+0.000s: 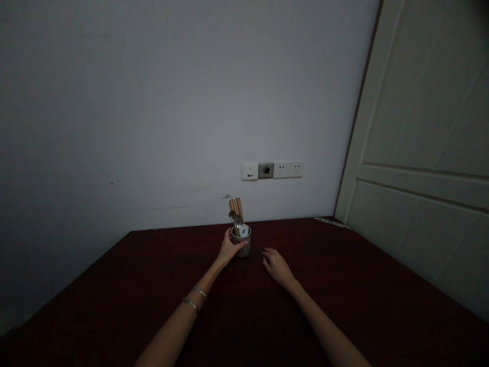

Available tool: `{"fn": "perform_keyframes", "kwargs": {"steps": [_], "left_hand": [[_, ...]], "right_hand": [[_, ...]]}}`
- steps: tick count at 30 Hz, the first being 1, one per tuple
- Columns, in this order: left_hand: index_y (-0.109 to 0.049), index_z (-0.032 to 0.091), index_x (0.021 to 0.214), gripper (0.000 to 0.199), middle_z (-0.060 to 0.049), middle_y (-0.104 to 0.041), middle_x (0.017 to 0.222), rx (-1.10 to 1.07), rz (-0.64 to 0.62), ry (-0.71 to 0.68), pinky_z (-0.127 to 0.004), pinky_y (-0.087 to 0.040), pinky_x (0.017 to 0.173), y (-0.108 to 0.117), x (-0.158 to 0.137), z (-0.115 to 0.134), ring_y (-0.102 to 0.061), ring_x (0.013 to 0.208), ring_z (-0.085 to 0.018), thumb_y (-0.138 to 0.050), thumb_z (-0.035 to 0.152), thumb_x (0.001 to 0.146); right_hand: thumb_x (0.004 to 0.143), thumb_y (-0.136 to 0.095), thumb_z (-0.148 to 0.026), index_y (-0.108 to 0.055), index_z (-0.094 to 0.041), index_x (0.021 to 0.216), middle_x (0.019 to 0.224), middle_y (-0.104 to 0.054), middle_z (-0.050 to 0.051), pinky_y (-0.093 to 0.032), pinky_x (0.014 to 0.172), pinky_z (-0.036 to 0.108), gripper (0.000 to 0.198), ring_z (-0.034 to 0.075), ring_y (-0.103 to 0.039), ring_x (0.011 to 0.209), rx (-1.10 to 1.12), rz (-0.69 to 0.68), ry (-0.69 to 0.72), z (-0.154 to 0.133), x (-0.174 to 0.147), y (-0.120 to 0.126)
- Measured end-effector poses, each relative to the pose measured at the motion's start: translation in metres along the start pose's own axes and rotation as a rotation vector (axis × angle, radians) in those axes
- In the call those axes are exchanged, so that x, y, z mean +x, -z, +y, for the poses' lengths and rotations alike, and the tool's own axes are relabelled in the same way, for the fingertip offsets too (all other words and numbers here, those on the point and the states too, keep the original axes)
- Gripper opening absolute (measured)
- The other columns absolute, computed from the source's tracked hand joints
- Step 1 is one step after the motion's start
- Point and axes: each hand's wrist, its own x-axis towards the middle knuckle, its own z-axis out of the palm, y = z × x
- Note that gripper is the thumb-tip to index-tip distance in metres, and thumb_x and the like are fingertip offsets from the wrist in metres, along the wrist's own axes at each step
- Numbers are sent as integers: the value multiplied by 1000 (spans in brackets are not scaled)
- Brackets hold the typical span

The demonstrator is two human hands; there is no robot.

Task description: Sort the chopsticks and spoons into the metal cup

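The left hand [228, 251] grasps the grey cup [244, 251] by its left side, with the thumb across the front. This cup stands upright on the dark red table [160, 265] and contains chopsticks [236, 205] and metal spoons [237, 221]. The right hand [278, 268] is released, near the cup, its fingers loosely bent

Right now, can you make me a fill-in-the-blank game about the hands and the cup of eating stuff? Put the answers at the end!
1. The person's ____ hand is around the utensil cup.
2. On that same arm there are ____ shiny bracelets.
3. The mark on the white utensil is ____.
4. The tallest things in the cup are the wooden ____.

Missing words: left; two; blue; chopsticks.
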Motion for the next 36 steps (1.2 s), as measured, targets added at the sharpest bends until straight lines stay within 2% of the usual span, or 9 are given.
{"fn": "perform_keyframes", "kwargs": {"steps": [6, 14, 18, 21, 24, 27, 30, 36], "left_hand": [[-48, 15, 110, 65, -11, -56, 111, 3, -42, -48, -33, -38, 90, -5, -1, 0, -54, 101, -20, -75, 30, 53], [-50, 14, 107, 61, -10, -60, 106, 36, -38, -71, -31, -40, 87, -4, 0, 2, -56, 98, -19, -74, 32, 53], [-50, 15, 107, 62, -10, -60, 106, 28, -42, -68, -32, -40, 87, 3, -3, 7, -56, 97, -19, -74, 31, 52], [-51, 15, 108, 62, -9, -60, 105, 13, -18, -55, -31, -40, 87, 15, -3, 11, -56, 97, -19, -75, 30, 52], [-51, 15, 107, 61, -10, -60, 106, 7, 11, -60, -31, -40, 87, 34, -3, 15, -56, 97, -19, -75, 31, 53], [-50, 14, 106, 61, -10, -60, 104, 26, 34, -79, -32, -41, 86, 61, -4, 19, -57, 95, -20, -75, 31, 53], [-51, 14, 104, 59, -9, -61, 103, 70, 80, -86, -32, -42, 85, 96, -8, 24, -57, 94, -20, -75, 31, 53], [-50, 14, 107, 61, -11, -59, 107, 131, 150, -82, -33, -40, 88, 175, -23, 25, -55, 99, -21, -75, 30, 54]], "right_hand": [[82, -39, -20, -61, -10, 105, 116, -56, 15, -34, 97, 35, 34, 22, -47, 112, 0, 4, 6, 0, 0, 0], [81, -40, -19, -62, -11, 104, 113, -58, 14, -35, 95, 35, 33, 22, -48, 111, -3, -2, -5, -2, 1, 5], [80, -41, -18, -52, -9, 116, 116, -55, 15, -36, 95, 35, 39, 22, -49, 110, 82, 11, -62, -10, 6, 3], [77, -45, -20, -41, -9, 125, 123, -50, 15, -35, 97, 33, 50, 21, -48, 112, 257, 15, -74, -28, 16, -5], [70, -52, -19, -34, -9, 129, 127, -46, 15, -34, 98, 33, 63, 21, -45, 115, 472, 28, -23, -58, 32, -17], [63, -56, -13, -32, -14, 129, 125, -49, 11, -36, 96, 33, 70, 19, -48, 111, 688, 60, 86, -97, 49, -28], [60, -58, -11, -33, -20, 128, 124, -50, 7, -36, 95, 35, 73, 19, -49, 110, 834, 78, 193, -135, 63, -42], [56, -67, -16, -33, -22, 128, 124, -49, 8, -33, 97, 40, 80, 23, -45, 113, 935, 38, 192, -196, 84, -84]]}}
